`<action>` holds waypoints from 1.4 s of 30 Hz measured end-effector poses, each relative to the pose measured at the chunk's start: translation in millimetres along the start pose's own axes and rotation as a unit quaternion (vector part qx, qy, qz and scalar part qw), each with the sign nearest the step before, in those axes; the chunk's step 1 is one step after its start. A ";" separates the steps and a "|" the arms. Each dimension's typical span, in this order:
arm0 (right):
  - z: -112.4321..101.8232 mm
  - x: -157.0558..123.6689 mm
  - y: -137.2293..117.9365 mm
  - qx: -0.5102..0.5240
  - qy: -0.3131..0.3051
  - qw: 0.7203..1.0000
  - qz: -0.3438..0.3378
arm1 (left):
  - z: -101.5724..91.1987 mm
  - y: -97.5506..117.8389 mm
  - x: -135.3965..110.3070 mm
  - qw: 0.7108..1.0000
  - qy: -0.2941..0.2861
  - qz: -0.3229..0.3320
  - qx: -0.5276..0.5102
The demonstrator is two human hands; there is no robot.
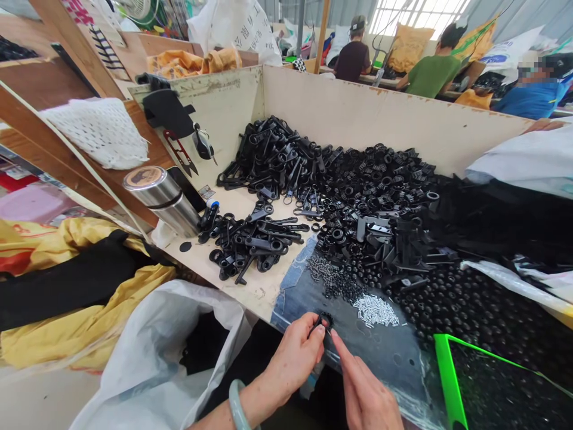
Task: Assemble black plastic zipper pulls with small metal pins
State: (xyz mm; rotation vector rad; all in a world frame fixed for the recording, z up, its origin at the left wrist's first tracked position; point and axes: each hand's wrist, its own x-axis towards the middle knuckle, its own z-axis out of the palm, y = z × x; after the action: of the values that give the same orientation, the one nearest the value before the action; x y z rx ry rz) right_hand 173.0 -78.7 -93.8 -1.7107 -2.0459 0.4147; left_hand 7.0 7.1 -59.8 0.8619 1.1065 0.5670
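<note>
Black plastic makes up the small ring-ended part (330,319) that the left hand (293,353) pinches between thumb and fingers, just above the near edge of a dark blue denim mat (293,286). From the other side, the right hand (369,391) holds its index finger out straight, its tip at or just beside the part; whether that hand grips anything I cannot tell. A pale green bangle (237,406) circles the left wrist. Beyond the hands, a heap of short white pins (376,311) lies on the mat, next to a scatter of tiny dark pieces (333,278). Farther back on the bench spread black rings (380,179), while black levers (255,242) lie in a loose pile to the left, near a steel flask (163,200). Round black beads (447,304) cover the right side, beside a bright green frame (450,382). Below the bench's left edge, a white sack (147,352) gapes open. Past the pale back panel (358,107) sits a person in a green shirt (432,71).
</note>
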 end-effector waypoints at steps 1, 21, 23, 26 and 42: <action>0.4 -0.3 0.2 -0.001 0.002 1.000 0.000 | -0.1 0.3 -0.2 1.000 0.001 -0.003 -0.001; -28.7 12.7 -8.4 -0.235 -0.010 0.970 -0.067 | 1.5 2.4 3.4 1.000 0.004 -0.001 -0.017; -30.2 13.8 -9.6 -0.245 -0.009 0.967 -0.069 | 2.6 1.9 3.6 0.999 0.008 0.003 -0.031; -31.3 14.8 -12.8 -0.251 -0.011 0.966 -0.065 | 5.1 2.8 3.2 0.999 0.018 0.009 -0.047; -9.4 10.0 -21.7 -0.247 0.023 0.969 -0.012 | 10.2 19.6 -4.4 0.997 0.032 -0.021 -0.074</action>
State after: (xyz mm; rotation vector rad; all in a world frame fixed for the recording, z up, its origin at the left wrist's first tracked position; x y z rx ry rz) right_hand 158.0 -73.5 -73.6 -1.9401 -2.2628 -0.1620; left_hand 15.3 11.5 -39.4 0.6947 1.1239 0.6363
